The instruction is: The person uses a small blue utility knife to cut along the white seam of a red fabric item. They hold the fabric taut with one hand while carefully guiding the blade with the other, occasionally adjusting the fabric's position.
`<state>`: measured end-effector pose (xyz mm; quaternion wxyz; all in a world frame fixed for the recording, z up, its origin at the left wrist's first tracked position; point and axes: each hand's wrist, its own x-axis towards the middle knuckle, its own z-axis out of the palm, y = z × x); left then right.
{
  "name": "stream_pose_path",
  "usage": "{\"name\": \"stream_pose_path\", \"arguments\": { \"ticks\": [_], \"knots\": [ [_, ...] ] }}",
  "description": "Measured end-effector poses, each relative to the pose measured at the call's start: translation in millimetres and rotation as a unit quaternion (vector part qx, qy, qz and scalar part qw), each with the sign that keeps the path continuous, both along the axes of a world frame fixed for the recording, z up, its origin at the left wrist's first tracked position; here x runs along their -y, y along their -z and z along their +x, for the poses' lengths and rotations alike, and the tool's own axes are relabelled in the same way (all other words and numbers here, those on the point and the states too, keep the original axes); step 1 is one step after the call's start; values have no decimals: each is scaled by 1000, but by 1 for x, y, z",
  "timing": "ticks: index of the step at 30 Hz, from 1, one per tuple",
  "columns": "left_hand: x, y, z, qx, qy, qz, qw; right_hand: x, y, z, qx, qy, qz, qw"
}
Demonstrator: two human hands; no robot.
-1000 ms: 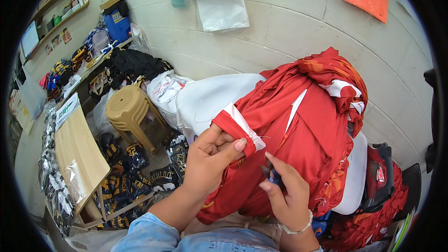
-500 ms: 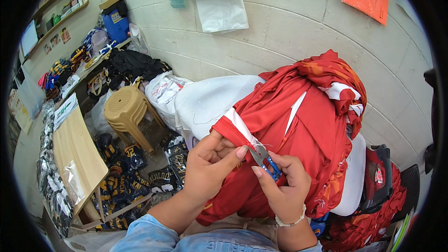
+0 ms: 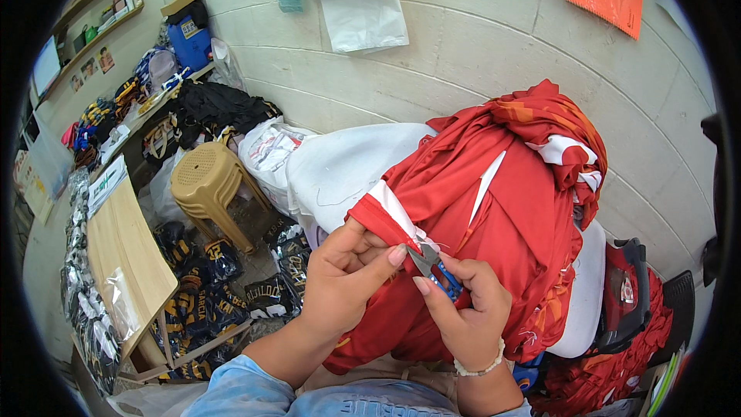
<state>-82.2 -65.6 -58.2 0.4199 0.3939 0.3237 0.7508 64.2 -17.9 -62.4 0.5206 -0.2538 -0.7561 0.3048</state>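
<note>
A heap of red garments (image 3: 509, 208) with white and orange parts lies across a white surface in front of me. My left hand (image 3: 347, 274) pinches the hemmed edge of one red and white piece between thumb and fingers. Small blue-handled thread snips (image 3: 441, 278) are gripped in my right hand (image 3: 471, 301), which wears a pale bead bracelet. The metal blades meet the cloth edge just beside my left thumb, where loose white threads stick out. Part of the snips is hidden by my right fingers.
A tan plastic stool (image 3: 208, 177) stands to the left, near a light wooden board (image 3: 127, 255). Dark printed garments (image 3: 201, 301) cover the floor there. A white block wall (image 3: 463, 46) rises behind. More red cloth (image 3: 602, 378) lies at lower right by a black chair (image 3: 671, 316).
Both hands and the snips have shifted very slightly left with the cloth edge. The blades look closer together at the threads. My grips are the same.
</note>
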Motion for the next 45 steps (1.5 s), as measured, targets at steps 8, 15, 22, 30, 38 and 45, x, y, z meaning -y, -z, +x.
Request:
{"name": "stream_pose_path", "arguments": {
  "ticks": [8, 15, 22, 30, 38, 45],
  "knots": [
    [1, 1, 0, 4, 1, 3, 1000, -1, 0, -2, -10, 15, 49, 999],
    [1, 2, -1, -10, 1, 11, 1000, 0, -2, -1, -1, 18, 39, 999],
    [1, 2, -2, -8, 24, 14, 1000, -1, -2, -1, -12, 3, 49, 999],
    [2, 1, -3, 13, 41, 16, 999, -1, -4, 0, -9, 1, 30, 1000],
    [3, 0, -3, 23, 46, 6, 999, -4, -1, -1, -18, 2, 47, 999],
    [4, -2, -5, 40, 77, -7, 996, -3, -4, -1, -15, -5, 33, 999]
  ]
}}
